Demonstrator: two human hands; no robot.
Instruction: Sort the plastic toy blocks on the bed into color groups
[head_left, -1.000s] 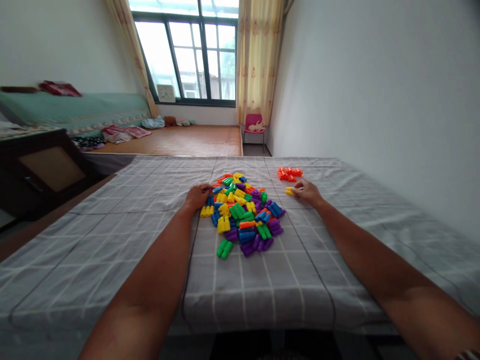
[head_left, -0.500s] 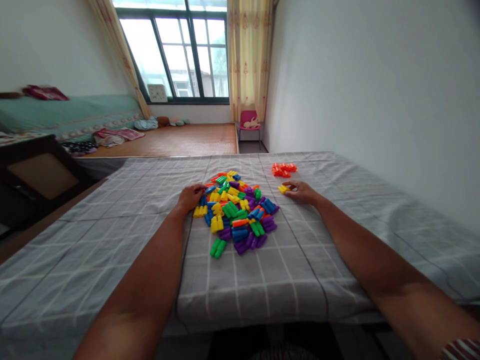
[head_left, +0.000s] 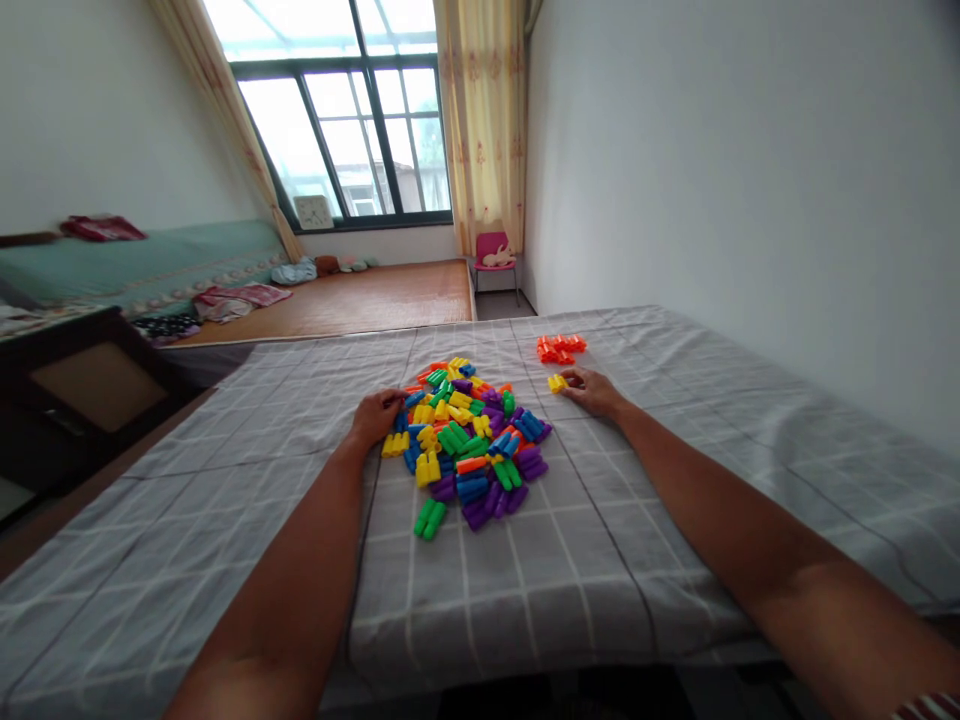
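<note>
A heap of plastic toy building blocks (head_left: 471, 440) in yellow, green, blue, purple and orange lies on a grey checked cloth. My left hand (head_left: 377, 415) rests against the heap's left edge with its fingers curled together beside a blue block (head_left: 414, 399). Whether anything is pinched there is hidden. To the right of the heap, my right hand (head_left: 594, 392) holds a yellow block (head_left: 557, 383) between thumb and fingers, low over the cloth. Just beyond it sits a small group of orange blocks (head_left: 559, 348). One green block (head_left: 430, 519) lies apart at the near side.
The checked cloth (head_left: 675, 600) covers the table, whose near edge faces me. A white wall (head_left: 712, 180) runs along the right. Farther off are a low bed platform (head_left: 375, 290), a pink chair (head_left: 491, 243) and a dark cabinet (head_left: 82, 400) on the left.
My view has tilted slightly, so the heap sits lower in the picture. My right hand still grips the yellow block beside the orange group; my left hand stays at the heap's edge.
</note>
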